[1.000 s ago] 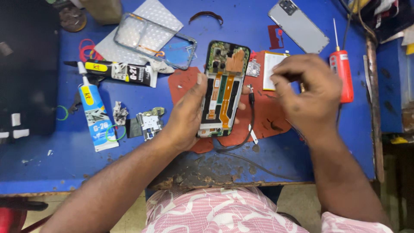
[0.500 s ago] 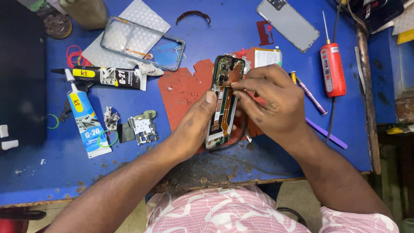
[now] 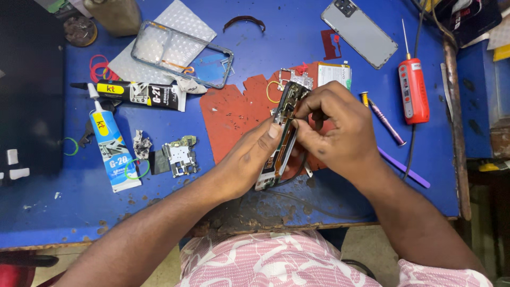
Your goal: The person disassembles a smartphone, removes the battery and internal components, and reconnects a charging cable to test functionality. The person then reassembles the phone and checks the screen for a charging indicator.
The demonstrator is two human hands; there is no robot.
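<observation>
An opened phone body (image 3: pixel 281 133) with its insides showing is tilted up on its long edge over a red mat (image 3: pixel 234 114). My left hand (image 3: pixel 247 159) grips it from the left side, thumb on the upper edge. My right hand (image 3: pixel 337 130) pinches at the phone's upper part from the right, fingers curled together; a small dark tool tip seems to be between them, but I cannot tell for sure. A small metal shield piece (image 3: pixel 297 78) lies just beyond the phone.
On the blue table: a black glue tube (image 3: pixel 135 94), a blue-white glue tube (image 3: pixel 112 154), a loose circuit board (image 3: pixel 179 155), a clear phone case (image 3: pixel 183 53), a grey back cover (image 3: pixel 358 33), a red electric screwdriver (image 3: pixel 413 93), a purple pry tool (image 3: pixel 404 167).
The phone was lying flat on the mat under my left hand; now both hands hold it tilted on edge. My right hand moved from the right of the mat onto the phone.
</observation>
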